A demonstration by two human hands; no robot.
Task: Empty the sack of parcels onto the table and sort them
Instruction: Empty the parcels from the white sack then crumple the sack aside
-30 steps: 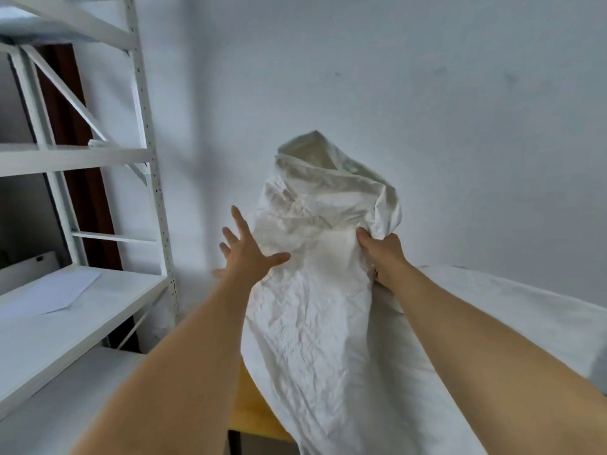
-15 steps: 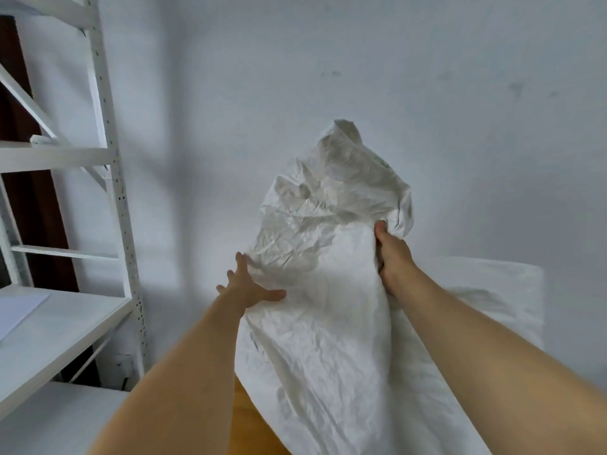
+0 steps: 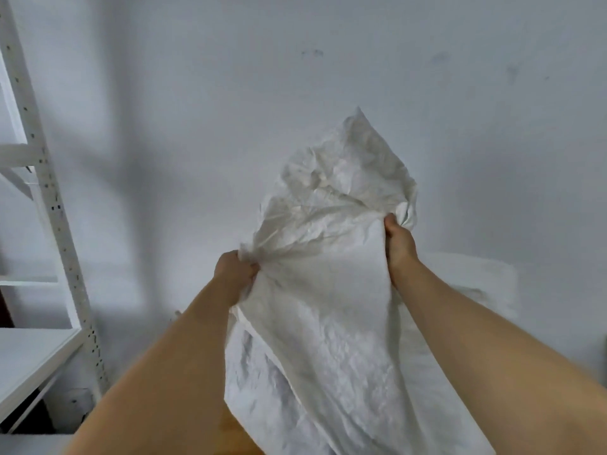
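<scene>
A crumpled white woven sack point(image 3: 331, 310) stands raised in front of me, its upper end pointing up against the wall. My left hand point(image 3: 234, 270) grips a bunch of the fabric at the sack's left edge. My right hand point(image 3: 399, 242) grips its right edge a little higher. The sack's lower part drapes down over the wooden table point(image 3: 236, 435), of which only a small brown patch shows. No parcels are visible; the sack hides whatever is inside.
A white metal shelving rack point(image 3: 56, 221) stands at the left, with a white shelf board point(image 3: 29, 359) low down. A plain grey wall fills the background. More white sacking point(image 3: 473, 284) lies behind my right forearm.
My left hand, open and spread against the sack before, has closed on its left edge. The sack's top has risen and shifted right. My view has turned right, away from the rack.
</scene>
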